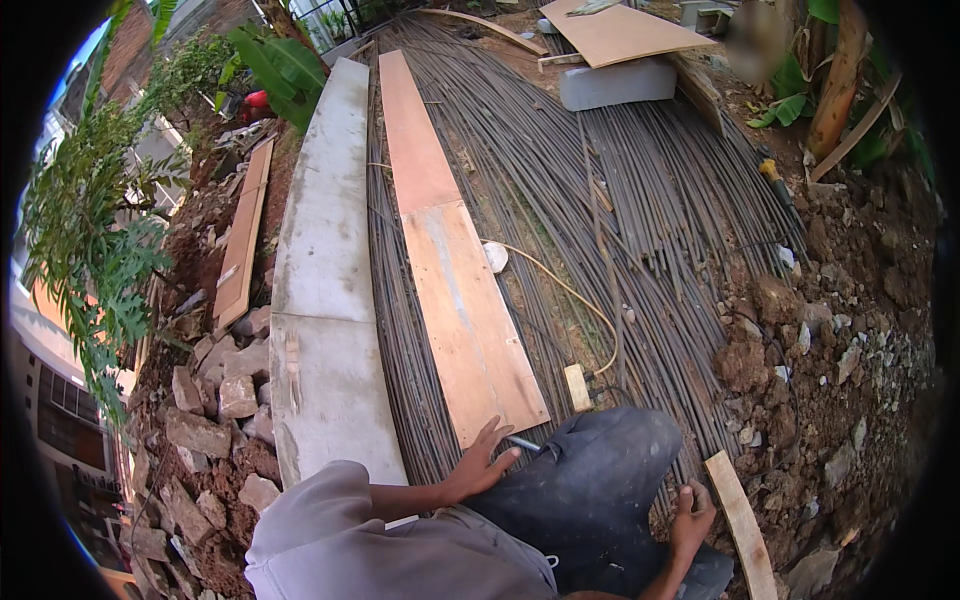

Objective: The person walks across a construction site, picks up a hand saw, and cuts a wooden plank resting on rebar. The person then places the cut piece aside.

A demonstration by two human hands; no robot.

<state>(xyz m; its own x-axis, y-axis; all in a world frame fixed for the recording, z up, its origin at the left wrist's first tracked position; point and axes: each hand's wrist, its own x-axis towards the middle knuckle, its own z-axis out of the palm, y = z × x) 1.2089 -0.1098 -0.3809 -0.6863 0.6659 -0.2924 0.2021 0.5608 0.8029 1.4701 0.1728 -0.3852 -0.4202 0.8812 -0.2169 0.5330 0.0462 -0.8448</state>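
Note:
I sit on a wide bed of long steel bars [640,210], my dark-trousered knee in front of me. My left hand [478,462] rests with fingers spread at the near end of a long plywood plank [465,320] that lies on the bars. A small metal tool [525,444] lies beside its thumb, and the hand holds nothing. My right hand [692,515] presses down on the bars by my knee, next to a short wooden strip [742,525]. A small wooden block [577,387] lies just past my knee, at the end of a yellowish cord [575,295].
A long concrete beam [325,300] runs along the left of the bars, with broken stones [205,425] and another plank [243,240] beyond it. Loose earth and rocks [835,330] rise on the right. A concrete block [615,84] and plywood sheet [620,30] sit at the far end.

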